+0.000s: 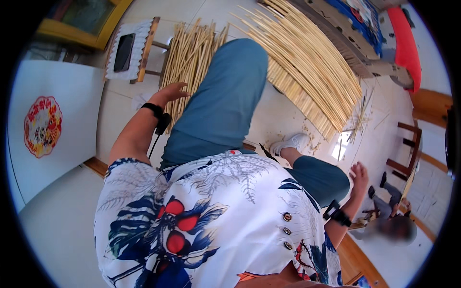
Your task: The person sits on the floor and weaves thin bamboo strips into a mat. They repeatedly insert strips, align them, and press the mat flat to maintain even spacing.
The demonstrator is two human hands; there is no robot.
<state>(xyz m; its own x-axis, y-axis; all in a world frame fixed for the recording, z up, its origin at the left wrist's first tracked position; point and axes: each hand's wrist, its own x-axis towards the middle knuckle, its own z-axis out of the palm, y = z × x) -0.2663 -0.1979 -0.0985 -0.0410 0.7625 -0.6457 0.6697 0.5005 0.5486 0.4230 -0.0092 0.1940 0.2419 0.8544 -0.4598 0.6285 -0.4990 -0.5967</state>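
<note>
My left hand (173,92) is beside my left thigh, fingers stretched out and apart, nothing in it. It is nearest to a loose heap of thin straw-coloured stalks (185,62), partly hidden behind my leg. My right hand (358,176) hangs out past my right knee, fingers slightly spread, also holding nothing. Ahead of me on the floor, a wide layer of long stalks (312,53) lies side by side. Along its near edge is a flatter, mat-like strip (300,98) of stalks. Black bands are around both my wrists.
A small wooden stool (148,48) with a white cloth and a black phone (124,53) stands at the left, near a white cabinet (57,120). Scattered stalks (363,115) lie at the right. Farther right are a dark wooden rack (408,153) and another person (391,225), blurred.
</note>
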